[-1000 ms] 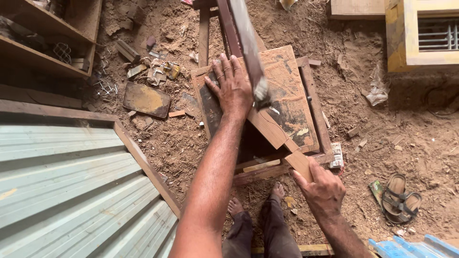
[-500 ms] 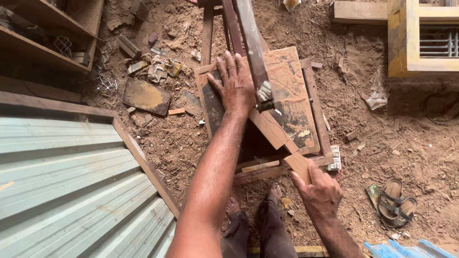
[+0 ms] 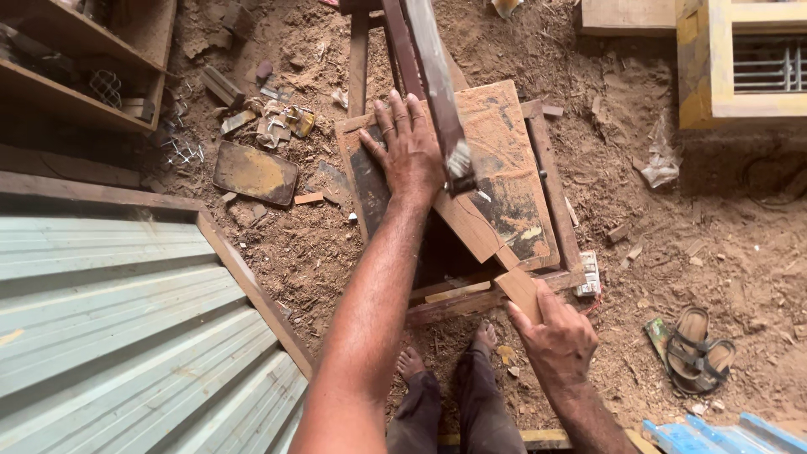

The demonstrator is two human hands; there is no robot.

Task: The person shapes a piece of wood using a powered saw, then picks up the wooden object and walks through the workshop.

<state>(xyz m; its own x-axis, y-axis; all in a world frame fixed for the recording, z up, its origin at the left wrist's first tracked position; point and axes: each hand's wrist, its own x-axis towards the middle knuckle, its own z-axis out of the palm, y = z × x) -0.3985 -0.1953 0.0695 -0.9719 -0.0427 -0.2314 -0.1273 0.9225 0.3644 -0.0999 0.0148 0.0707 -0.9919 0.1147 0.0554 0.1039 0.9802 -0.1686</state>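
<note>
Left hand (image 3: 410,147) flat, fingers spread, arm extended forward; right hand (image 3: 559,340) closed in grip, lower.

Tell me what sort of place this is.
Probably a rough, dirt-floored carpentry workshop: sawdust and offcuts litter the ground, the left hand steadies a plank on a wooden bench, and the right hand grips a board.

Small white printed packet (image 3: 588,273) and green wrapper (image 3: 658,336) on the sawdust floor.
</note>
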